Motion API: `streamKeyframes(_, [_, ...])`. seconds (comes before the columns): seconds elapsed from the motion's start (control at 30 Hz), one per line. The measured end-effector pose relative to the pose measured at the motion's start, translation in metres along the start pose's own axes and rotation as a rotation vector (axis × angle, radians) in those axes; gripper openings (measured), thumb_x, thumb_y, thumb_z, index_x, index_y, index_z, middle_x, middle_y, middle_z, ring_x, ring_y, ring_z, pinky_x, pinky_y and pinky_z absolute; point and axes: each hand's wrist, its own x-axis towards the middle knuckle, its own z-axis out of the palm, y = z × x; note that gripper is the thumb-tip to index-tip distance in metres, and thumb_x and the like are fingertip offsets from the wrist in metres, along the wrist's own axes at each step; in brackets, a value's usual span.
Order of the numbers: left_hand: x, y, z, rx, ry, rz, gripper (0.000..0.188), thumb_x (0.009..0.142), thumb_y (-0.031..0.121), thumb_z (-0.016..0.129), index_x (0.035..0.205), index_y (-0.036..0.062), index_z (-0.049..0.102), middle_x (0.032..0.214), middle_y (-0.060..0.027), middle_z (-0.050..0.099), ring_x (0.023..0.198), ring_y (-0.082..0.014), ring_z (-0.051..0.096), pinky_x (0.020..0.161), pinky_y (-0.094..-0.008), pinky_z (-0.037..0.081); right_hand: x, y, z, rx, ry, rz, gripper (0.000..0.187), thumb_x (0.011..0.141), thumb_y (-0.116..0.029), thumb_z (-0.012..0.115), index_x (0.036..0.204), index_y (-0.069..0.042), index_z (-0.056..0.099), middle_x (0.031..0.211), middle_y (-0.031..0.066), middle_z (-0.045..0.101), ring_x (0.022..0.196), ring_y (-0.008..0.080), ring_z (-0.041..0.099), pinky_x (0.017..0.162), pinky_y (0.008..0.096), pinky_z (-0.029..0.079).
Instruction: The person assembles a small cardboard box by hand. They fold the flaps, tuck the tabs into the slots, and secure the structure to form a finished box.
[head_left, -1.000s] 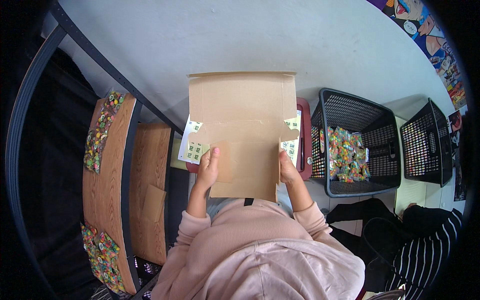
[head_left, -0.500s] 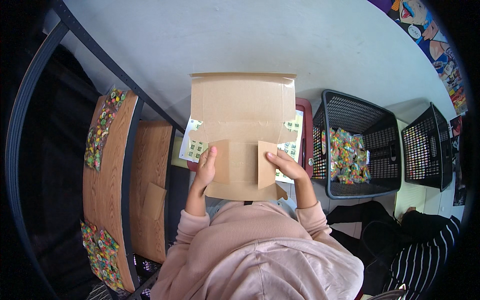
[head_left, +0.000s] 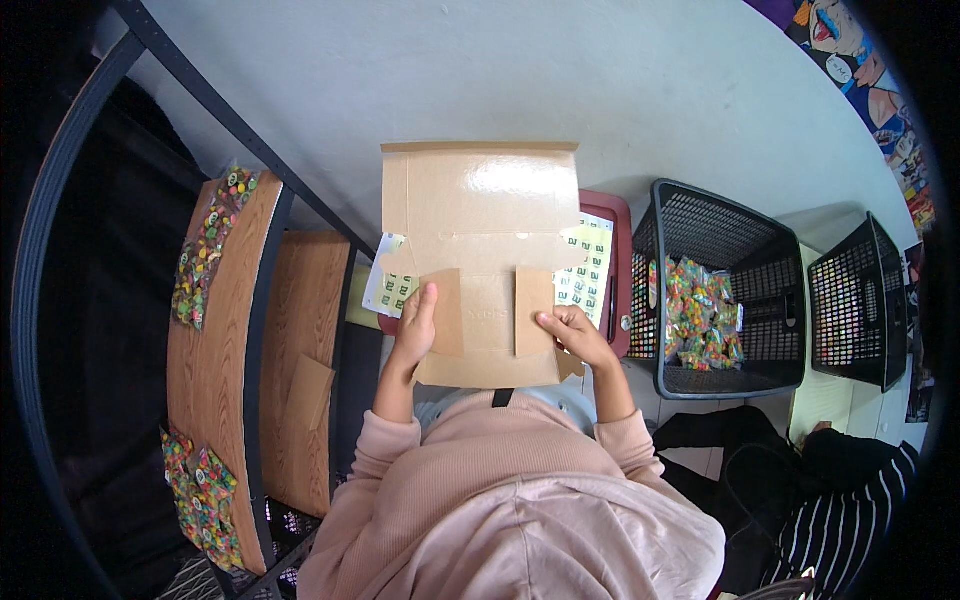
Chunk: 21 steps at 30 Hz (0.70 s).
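A brown cardboard box (head_left: 480,205), partly folded, is held up in front of my body. Its large lid panel stretches away from me, and two side flaps are turned inward over the middle. My left hand (head_left: 415,320) grips the left edge, thumb on top of the left flap (head_left: 440,310). On the other side my right hand (head_left: 580,334) pinches the right flap (head_left: 533,305) between thumb and fingers. Behind the box lie printed label sheets (head_left: 590,255) on a dark red surface (head_left: 620,275), partly covered by the cardboard.
At right, a black plastic crate (head_left: 728,385) holds bags of colourful candy (head_left: 700,310); a second black crate (head_left: 855,310) stands beyond. A person in striped clothing (head_left: 850,520) is at lower right. Left, wooden shelves (head_left: 215,370) bear candy bags (head_left: 205,500) and a cardboard piece (head_left: 308,392).
The box has tilted slightly, its lid panel now catching a bright glare. The right flap lies flatter inward under my right hand. Both hands keep their hold.
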Motion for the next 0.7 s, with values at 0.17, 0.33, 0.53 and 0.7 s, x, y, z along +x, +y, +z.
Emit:
streamKeyframes(0.17, [0.004, -0.019, -0.017, 0.035, 0.047, -0.038, 0.042, 0.095, 0.035, 0.031, 0.092, 0.0008, 0.055, 0.081, 0.0010, 0.053, 0.075, -0.0068, 0.045, 0.069, -0.0218, 0.037, -0.002, -0.003, -0.001, -0.002, -0.108, -0.093, 0.043, 0.087, -0.033, 0.054, 0.052, -0.007, 0.048, 0.049, -0.0067, 0.037, 0.048, 0.0026, 0.032, 0.042, 0.0206, 0.026])
streamKeyframes(0.33, [0.002, -0.024, -0.024, -0.117, -0.023, -0.052, 0.043, 0.095, 0.036, 0.030, 0.099, 0.0007, 0.055, 0.088, -0.0017, 0.056, 0.081, -0.0086, 0.048, 0.074, -0.0231, 0.038, 0.007, 0.017, 0.002, 0.082, -0.164, -0.127, 0.042, 0.088, -0.037, 0.051, 0.057, -0.010, 0.043, 0.054, -0.0082, 0.034, 0.051, 0.0030, 0.028, 0.045, 0.0209, 0.025])
streamKeyframes(0.53, [-0.004, -0.011, -0.024, -0.338, -0.088, -0.096, 0.047, 0.095, 0.037, 0.030, 0.110, -0.0016, 0.051, 0.104, -0.0067, 0.056, 0.097, -0.0115, 0.050, 0.084, -0.0251, 0.038, 0.010, 0.032, 0.008, 0.142, -0.167, -0.051, 0.044, 0.089, -0.047, 0.041, 0.071, -0.008, 0.049, 0.063, -0.0066, 0.041, 0.058, 0.0041, 0.033, 0.051, 0.0190, 0.028])
streamKeyframes(0.7, [-0.011, -0.008, -0.020, -0.248, -0.114, -0.097, 0.046, 0.095, 0.037, 0.031, 0.110, -0.0013, 0.052, 0.104, -0.0056, 0.056, 0.099, -0.0105, 0.048, 0.086, -0.0250, 0.036, 0.001, -0.001, 0.028, 0.197, 0.044, 0.023, 0.058, 0.090, -0.054, 0.029, 0.093, -0.002, 0.056, 0.072, -0.0021, 0.051, 0.063, 0.0066, 0.041, 0.057, 0.0195, 0.034])
